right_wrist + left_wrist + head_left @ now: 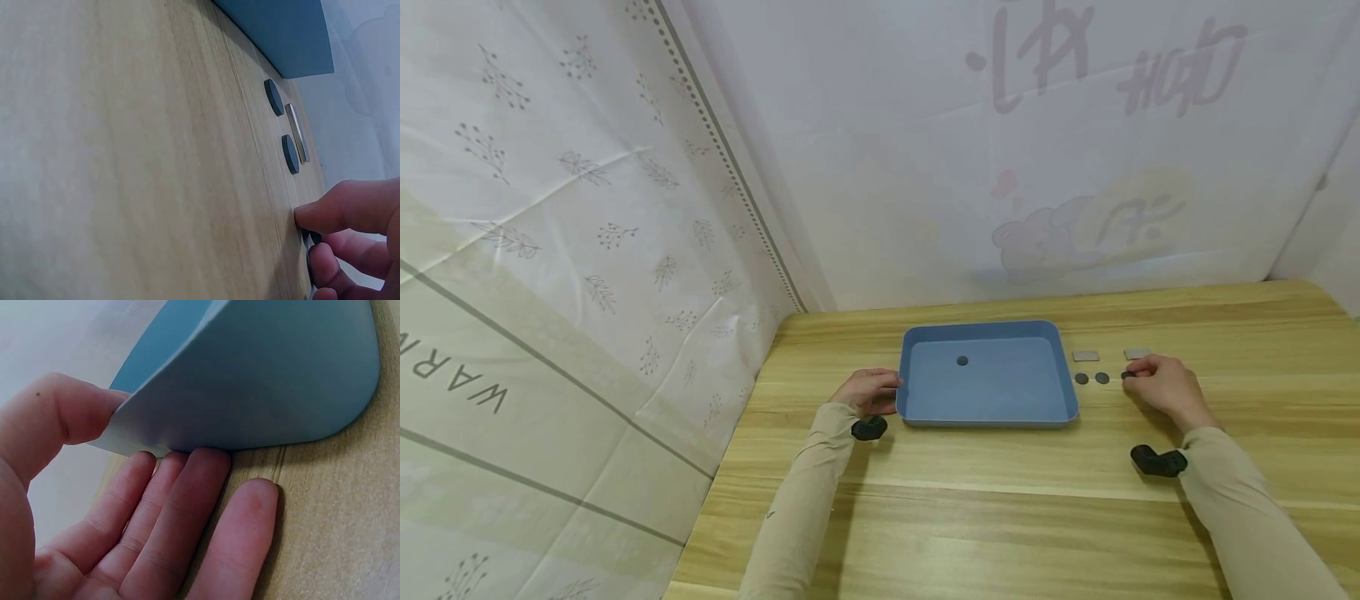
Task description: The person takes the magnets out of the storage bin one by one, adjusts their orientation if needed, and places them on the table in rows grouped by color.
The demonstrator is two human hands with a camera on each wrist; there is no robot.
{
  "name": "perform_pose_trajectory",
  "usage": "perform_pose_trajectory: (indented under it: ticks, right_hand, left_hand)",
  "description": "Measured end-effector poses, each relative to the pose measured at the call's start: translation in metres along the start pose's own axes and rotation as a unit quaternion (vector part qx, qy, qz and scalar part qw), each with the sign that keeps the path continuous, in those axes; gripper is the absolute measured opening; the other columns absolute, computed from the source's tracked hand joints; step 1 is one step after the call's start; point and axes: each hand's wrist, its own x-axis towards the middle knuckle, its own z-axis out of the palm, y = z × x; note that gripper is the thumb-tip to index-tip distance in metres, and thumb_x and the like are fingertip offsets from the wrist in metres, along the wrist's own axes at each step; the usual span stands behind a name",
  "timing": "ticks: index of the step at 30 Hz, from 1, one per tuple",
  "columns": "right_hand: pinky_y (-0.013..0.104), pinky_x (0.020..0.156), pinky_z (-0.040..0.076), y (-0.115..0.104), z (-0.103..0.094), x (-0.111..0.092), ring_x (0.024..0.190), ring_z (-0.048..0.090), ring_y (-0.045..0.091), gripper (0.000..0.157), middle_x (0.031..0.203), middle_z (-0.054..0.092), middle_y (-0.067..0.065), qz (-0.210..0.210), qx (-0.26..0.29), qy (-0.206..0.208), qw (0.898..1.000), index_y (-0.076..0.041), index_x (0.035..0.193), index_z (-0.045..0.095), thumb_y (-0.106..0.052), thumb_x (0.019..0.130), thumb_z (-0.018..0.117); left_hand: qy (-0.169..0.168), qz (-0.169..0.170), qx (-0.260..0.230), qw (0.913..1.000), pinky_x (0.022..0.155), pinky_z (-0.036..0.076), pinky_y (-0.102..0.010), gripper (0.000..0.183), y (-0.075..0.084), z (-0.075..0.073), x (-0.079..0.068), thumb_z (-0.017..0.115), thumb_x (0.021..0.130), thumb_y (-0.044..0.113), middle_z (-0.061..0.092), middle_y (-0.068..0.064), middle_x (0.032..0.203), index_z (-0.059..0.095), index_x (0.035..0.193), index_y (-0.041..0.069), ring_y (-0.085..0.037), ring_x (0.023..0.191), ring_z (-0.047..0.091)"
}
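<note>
A shallow blue tray (985, 423) rests on the wooden table, with one dark round disc (962, 361) lying inside it. At its left end my left hand (868, 392) holds the wall; in the left wrist view the thumb (87, 412) is at the rim and the fingertips touch the lower outside. To the right of the tray, my right hand (1168, 390) pinches a dark disc (1127, 375) at table level, partly hidden by the fingers. Two similar discs, one nearer the tray (1081, 378) and one farther (1102, 378), lie between tray and hand.
Behind the row of discs lie two flat grey rectangular pieces, one on the left (1086, 356) and one on the right (1137, 353) beside my right fingers. The wooden table (1000, 517) extends towards me. Printed white cloth (887, 167) hangs behind and at the left.
</note>
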Motion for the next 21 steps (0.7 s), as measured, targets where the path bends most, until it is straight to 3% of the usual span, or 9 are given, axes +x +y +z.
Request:
perform_pose_trajectory:
  ticks: [9, 17, 21]
  right_hand:
    - [0.031, 0.066, 0.04, 0.0003, 0.0011, -0.0002, 0.087, 0.058, 0.035, 0.039, 0.1, 0.062, 0.027, -0.013, -0.007, 0.009, 1.0, 0.01, 0.113, 0.058, -0.02, 0.089, 0.06]
    - [0.031, 0.066, 0.039, -0.0002, 0.0026, -0.0008, 0.085, 0.058, 0.035, 0.037, 0.099, 0.063, 0.027, -0.018, -0.008, 0.021, 1.0, 0.01, 0.111, 0.059, -0.019, 0.089, 0.06]
    - [0.031, 0.066, 0.04, -0.001, 0.0021, -0.0017, 0.085, 0.059, 0.035, 0.038, 0.099, 0.063, 0.027, -0.019, -0.005, 0.021, 1.0, 0.01, 0.111, 0.059, -0.019, 0.088, 0.061]
  left_hand:
    - [-0.005, -0.003, -0.001, 1.0, 0.072, 0.057, -0.03, 0.036, -0.001, -0.0003, 0.0022, 0.066, 0.086, 0.008, 0.068, -0.006, 0.097, 0.061, 0.121, 0.001, -0.014, 0.087, 0.066]
    - [-0.024, 0.018, 0.003, 0.9996, 0.077, 0.058, -0.034, 0.031, -0.0003, -0.0022, -0.0029, 0.07, 0.083, 0.011, 0.07, -0.01, 0.099, 0.064, 0.112, 0.002, -0.016, 0.089, 0.068]
    - [-0.014, 0.006, 0.001, 0.9999, 0.078, 0.058, -0.033, 0.032, -0.0003, -0.0014, -0.0009, 0.068, 0.085, 0.01, 0.07, -0.009, 0.1, 0.063, 0.116, 0.002, -0.015, 0.089, 0.067]
